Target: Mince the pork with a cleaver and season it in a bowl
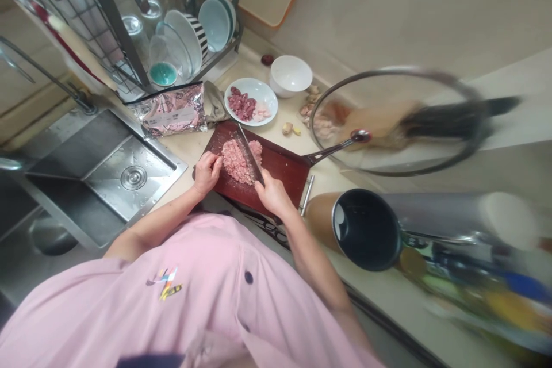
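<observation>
The pale surface [196,146] is carrying a dark red cutting board [282,172], with a steel sink [123,155] lying left of the board. Beyond the board, a white plate [264,92] is holding diced meat [242,106]. Minced meat [236,160] is occupying the board's left half. Over the board's near side, the fingers of the right hand [272,192] are tightly gripping a knife [250,156]; at its left edge, those of the left hand [207,171] are curling inward, any hold being impossible to tell.

Pink shirt [198,299], dark buttons [249,278], multicoloured emblem [169,284]
</observation>
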### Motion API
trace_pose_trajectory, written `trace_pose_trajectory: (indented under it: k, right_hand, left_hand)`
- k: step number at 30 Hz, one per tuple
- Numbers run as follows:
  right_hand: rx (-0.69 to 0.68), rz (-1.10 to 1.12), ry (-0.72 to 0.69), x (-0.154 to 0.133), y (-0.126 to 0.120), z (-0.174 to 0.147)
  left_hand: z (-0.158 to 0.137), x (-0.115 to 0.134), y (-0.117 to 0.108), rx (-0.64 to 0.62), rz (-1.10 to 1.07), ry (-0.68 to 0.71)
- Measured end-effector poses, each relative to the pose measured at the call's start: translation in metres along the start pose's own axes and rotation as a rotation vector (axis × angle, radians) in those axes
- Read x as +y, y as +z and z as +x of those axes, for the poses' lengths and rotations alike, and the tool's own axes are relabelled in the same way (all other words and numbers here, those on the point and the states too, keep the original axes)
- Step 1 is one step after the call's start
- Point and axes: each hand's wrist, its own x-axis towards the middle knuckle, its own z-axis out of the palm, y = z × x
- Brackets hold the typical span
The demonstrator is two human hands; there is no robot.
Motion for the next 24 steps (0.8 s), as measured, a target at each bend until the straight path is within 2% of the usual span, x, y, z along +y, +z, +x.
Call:
trace_pose_trajectory:
  k: [4,7,10,13,15,19,24]
  right_hand:
    - [0.078,0.095,-0.011,-0.002,0.003,0.0]
    - [0.025,0.253,-0.016,0.003,0.007,0.002]
    - [-0.072,0.624,0.047,0.024,0.007,-0.002]
    - [-0.016,1.0,0.148,0.054,0.007,-0.015]
    - [0.033,1.135,0.232,0.072,0.011,-0.025]
    - [0.015,1.203,0.367,0.094,0.024,-0.033]
    - [-0.091,1.204,0.33,0.09,0.031,-0.002]
  left_hand:
    - [0.0,0.0,0.0,0.007,0.002,0.003]
    - [0.0,-0.001,0.0,0.004,0.01,-0.003]
    - [-0.001,-0.001,-0.001,-0.002,-0.007,-0.013]
    - [-0.001,-0.001,-0.002,0.002,-0.01,-0.021]
    - [0.0,-0.001,-0.001,0.001,-0.004,-0.018]
    - [0.0,0.0,0.0,-0.003,-0.006,-0.013]
    - [0.001,-0.001,0.0,-0.001,0.009,-0.004]
